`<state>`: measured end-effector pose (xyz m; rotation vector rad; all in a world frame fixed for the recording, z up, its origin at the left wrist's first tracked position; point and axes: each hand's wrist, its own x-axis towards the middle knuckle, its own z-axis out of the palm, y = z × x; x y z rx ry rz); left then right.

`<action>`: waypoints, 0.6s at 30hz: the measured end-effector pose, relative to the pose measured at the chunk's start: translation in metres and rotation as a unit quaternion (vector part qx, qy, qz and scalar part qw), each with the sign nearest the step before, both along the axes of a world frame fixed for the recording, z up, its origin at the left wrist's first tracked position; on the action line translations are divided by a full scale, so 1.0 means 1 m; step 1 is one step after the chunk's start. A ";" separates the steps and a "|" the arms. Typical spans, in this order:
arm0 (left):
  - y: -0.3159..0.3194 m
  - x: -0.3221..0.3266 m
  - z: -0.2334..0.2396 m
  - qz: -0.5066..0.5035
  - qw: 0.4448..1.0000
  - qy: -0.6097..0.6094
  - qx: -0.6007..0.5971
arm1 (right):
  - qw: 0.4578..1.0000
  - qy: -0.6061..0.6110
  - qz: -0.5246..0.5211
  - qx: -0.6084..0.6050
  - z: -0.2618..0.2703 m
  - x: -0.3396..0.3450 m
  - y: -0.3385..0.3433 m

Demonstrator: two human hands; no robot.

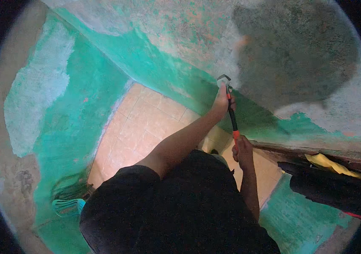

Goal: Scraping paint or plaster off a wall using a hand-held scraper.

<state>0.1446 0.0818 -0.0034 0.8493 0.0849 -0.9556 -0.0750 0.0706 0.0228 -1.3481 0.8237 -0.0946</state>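
Note:
A long-handled tool [232, 116] with a black and orange handle stretches up from my hands towards the wall. It looks like a scraper, with a dark angled edge at its pale head. My left hand [223, 100] is near the head, its thumb lying on the pale part and its fingers by the upper shaft. Lower down, my right hand [243, 149] is closed around the orange end of the handle. The head is at the patchy wall [196, 76], where green paint meets bare and grey plaster; whether it touches cannot be told.
Peach floor tiles [145, 119] lie below, in a corner between green walls. A turquoise plastic item [69, 207] is at lower left. To the right, dark cloth [326, 185] and yellow cloth [336, 165] hang or lie along a brown ledge [272, 148].

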 end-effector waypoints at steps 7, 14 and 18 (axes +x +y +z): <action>0.007 -0.002 0.005 0.012 1.000 -0.016 0.002 | 1.000 -0.012 0.013 0.002 -0.017 -0.003 -0.008; 0.000 -0.005 0.004 0.015 1.000 -0.004 0.000 | 0.999 0.022 0.030 0.037 0.001 0.001 -0.013; -0.005 -0.005 0.000 0.019 1.000 -0.002 0.005 | 0.999 -0.006 0.015 0.043 0.007 -0.004 -0.011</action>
